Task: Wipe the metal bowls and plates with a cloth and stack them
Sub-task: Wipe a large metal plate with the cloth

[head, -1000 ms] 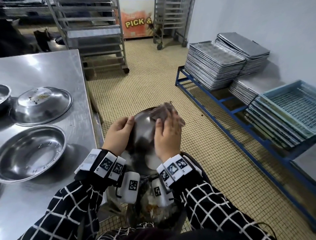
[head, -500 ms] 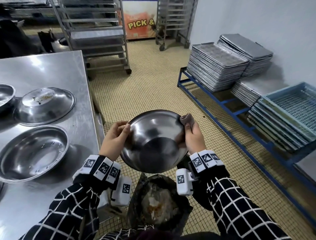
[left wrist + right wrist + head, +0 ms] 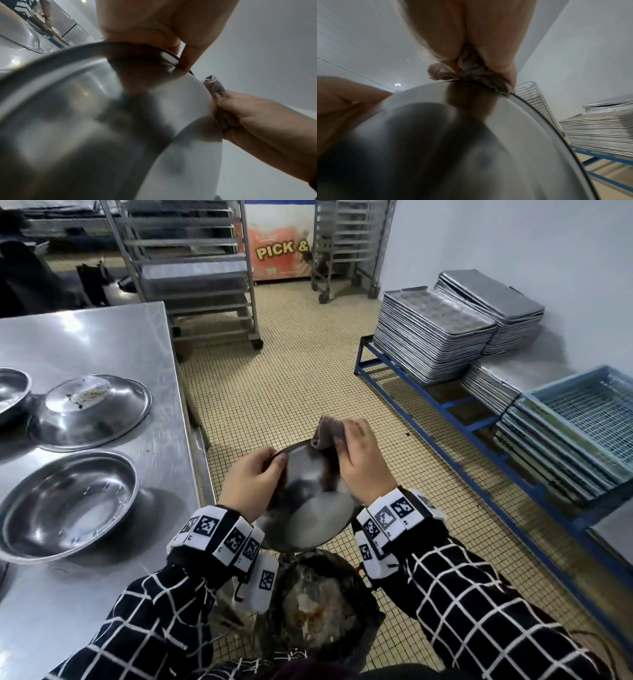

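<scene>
I hold a metal bowl [image 3: 308,508] in the air above a black-lined bin, its hollow side facing me and tilted. My left hand [image 3: 253,481] grips its left rim [image 3: 164,54], thumb inside. My right hand [image 3: 363,463] holds a crumpled brownish cloth [image 3: 329,433] and presses it over the bowl's far right rim [image 3: 488,81]. On the steel table [image 3: 102,337] to the left lie an upright bowl [image 3: 65,501], an upside-down bowl with food bits on its base [image 3: 89,409], and part of a third bowl [image 3: 10,392] at the edge.
A black-lined waste bin [image 3: 318,607] with scraps stands right below the held bowl. A blue rack [image 3: 445,405] on the right carries stacked metal trays [image 3: 431,333] and blue crates [image 3: 589,419]. Wheeled tray racks [image 3: 191,268] stand at the back on the tiled floor.
The bowl has been turned over from back side up to hollow side facing me and tilted. The right hand moved the cloth from the bowl's back to its far right rim.
</scene>
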The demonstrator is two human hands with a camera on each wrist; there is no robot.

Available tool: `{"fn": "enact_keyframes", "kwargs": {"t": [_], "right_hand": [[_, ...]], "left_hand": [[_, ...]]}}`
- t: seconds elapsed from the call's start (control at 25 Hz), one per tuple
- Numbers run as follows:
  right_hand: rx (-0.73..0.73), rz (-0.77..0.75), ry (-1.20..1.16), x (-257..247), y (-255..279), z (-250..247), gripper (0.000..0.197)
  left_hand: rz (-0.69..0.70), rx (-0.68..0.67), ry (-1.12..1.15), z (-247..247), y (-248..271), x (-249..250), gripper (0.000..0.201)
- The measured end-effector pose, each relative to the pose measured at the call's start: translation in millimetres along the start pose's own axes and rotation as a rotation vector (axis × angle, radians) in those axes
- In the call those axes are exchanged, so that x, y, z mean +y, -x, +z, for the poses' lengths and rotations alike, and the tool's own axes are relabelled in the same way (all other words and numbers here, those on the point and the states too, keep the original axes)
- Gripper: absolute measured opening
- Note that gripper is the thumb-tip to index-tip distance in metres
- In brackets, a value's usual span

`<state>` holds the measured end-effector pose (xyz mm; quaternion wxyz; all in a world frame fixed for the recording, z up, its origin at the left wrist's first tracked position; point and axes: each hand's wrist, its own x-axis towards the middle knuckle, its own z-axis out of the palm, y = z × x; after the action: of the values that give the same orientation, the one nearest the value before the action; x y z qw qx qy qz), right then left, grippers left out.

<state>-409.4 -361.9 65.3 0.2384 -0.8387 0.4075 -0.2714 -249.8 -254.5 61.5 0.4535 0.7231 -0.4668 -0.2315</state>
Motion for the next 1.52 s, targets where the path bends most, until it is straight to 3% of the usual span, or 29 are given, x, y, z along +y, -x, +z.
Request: {"fn": "enact_keyframes", "kwargs": {"t": [0.08, 0.24, 0.32, 0.44, 0.48, 0.56, 0.72, 0.96, 1.04, 1.12, 1.2, 1.24, 1.32, 1.52], "right_hand": [[0.188, -0.079, -0.036, -9, 11, 8, 0.031], [0.102, -0.233, 0.174, -31, 40, 35, 0.045], [0.180, -0.087, 0.007, -22, 35, 35, 0.041], [0.184, 0.405, -0.370, 2, 23, 20, 0.030], [0.147, 0.492, -0.392, 8, 25, 18, 0.027], [0.135, 0.422, -0.299, 5, 39, 21, 0.023], [0.127, 0.051, -0.071, -37, 59, 43, 0.058], [0.406, -0.019, -0.009, -47, 22, 34, 0.053], [0.454, 0.063, -0.189, -38, 17, 32, 0.047], [0.461, 0.343, -0.450, -30, 21, 25, 0.040], [0.331, 0.645, -0.662, -16, 30, 19, 0.040], [0.259, 0.721, -0.701, -11, 36, 16, 0.043], [0.211, 0.756, -0.712, -4, 45, 10, 0.046], [0.355, 0.574, -0.600, 1, 40, -5, 0.031]], "left_hand": [[-0.052, 0.073, 0.012, 0, -1, -2, 0.026], [-0.114, 0.124, 0.176, -2, -2, 2, 0.023], [-0.136, 0.135, 0.221, -5, 0, 3, 0.022], [-0.168, 0.174, 0.354, -13, 2, 3, 0.023], [-0.169, 0.184, 0.364, -15, 2, 4, 0.023], [-0.171, 0.216, 0.324, -16, 1, 7, 0.024], [-0.163, 0.185, 0.298, -13, 3, 14, 0.022], [-0.054, 0.160, 0.354, -17, 7, 28, 0.018], [-0.066, 0.168, 0.377, -18, 10, 25, 0.019], [-0.106, 0.166, 0.417, -19, 14, 18, 0.020], [-0.155, 0.181, 0.482, -21, 16, 12, 0.019], [-0.179, 0.193, 0.512, -22, 16, 7, 0.018], [-0.223, 0.213, 0.556, -23, 15, 1, 0.017], [-0.219, 0.197, 0.580, -25, 18, -4, 0.016]]}}
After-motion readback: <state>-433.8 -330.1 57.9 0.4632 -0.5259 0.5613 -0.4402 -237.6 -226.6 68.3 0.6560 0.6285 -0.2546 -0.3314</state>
